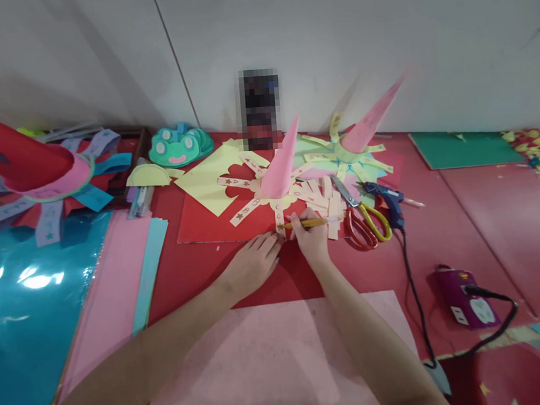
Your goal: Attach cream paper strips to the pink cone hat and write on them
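Observation:
My right hand [312, 239] is closed around a yellow marker pen [315, 222], its tip at a paper strip [279, 216] marked with letters and a star. That strip is one of several fanning out from a pink paper cone [282, 171] with a pale scalloped base. My left hand [254, 262] lies flat, fingers stretched toward the strip's near end and touching it or the table beside it. Red card and a yellow paper sheet [215, 178] lie beneath the cone piece. Loose pale strips [331, 207] are stacked just right of it.
Red-and-yellow-handled scissors [361, 218] and a blue glue gun [390, 203] lie at the right, its cord running to a purple power socket [468, 296]. A second pink cone [372, 118] stands behind. Green frog cutouts [178, 148] and a large red cone [21, 152] are left.

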A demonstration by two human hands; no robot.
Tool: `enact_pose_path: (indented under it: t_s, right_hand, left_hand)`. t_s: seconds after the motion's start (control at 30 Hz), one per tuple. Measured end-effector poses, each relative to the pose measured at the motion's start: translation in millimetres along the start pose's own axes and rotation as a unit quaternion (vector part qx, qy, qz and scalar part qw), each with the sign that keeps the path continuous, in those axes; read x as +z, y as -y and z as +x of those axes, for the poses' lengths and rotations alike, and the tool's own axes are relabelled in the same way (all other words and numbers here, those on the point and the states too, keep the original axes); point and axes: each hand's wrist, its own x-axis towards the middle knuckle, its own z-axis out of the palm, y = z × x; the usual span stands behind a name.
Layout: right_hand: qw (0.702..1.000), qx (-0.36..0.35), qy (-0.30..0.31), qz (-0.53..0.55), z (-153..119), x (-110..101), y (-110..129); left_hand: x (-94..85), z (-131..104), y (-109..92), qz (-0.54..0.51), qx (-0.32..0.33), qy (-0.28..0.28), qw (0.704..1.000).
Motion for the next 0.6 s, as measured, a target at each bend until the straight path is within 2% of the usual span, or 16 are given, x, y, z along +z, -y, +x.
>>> enact_pose_path:
  t_s: [0.23,0.6]
  right_hand:
    - [1.000,-0.001,0.010,0.009,0.0,-0.5,10.0]
    - [1.000,0.002,0.010,0.018,0.6,-0.1,7.7]
  left_hand:
    - [-0.8,0.8,-0.2,0.025,0.008,-0.002,1.000]
    - [-2.1,1.4,-0.1,0.035,0.015,-0.006,0.999]
